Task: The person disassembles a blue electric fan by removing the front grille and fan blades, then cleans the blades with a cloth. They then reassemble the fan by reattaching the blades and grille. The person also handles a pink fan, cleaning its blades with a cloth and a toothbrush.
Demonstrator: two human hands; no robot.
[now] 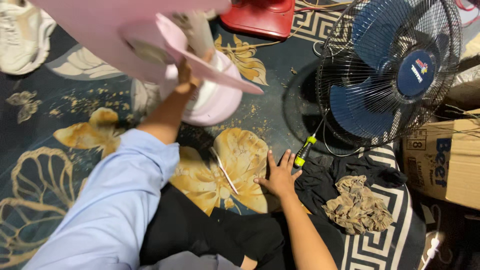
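Gripping: the left hand [186, 75] clenches around the pink fan [200, 75], lifted up and tilted over the rug [75, 150]; its fingers are wrapped on the fan's neck and partly hidden.
Left sleeve: light blue, running from the lower left up toward the pink fan.
Right hand: [278, 176] lies flat and released on the rug, fingers spread, holding nothing, below and right of the pink fan.
Screwdriver: [305, 149] yellow and black handle, just beside the right fingertips, further right of the pink fan; whether they touch I cannot tell.
White strip: [225, 171] a thin piece on the rug below the pink fan, left of the right hand.
Blue fan: [390, 70] with wire cage, lying right of the pink fan.
Rag: [357, 204] tan, crumpled, on dark cloth [340, 175], lower right of the pink fan.
Box: [445, 160] cardboard, far right.
Red base: [260, 17] above and right of the pink fan.
Shoe: [20, 35] white, far left of it.
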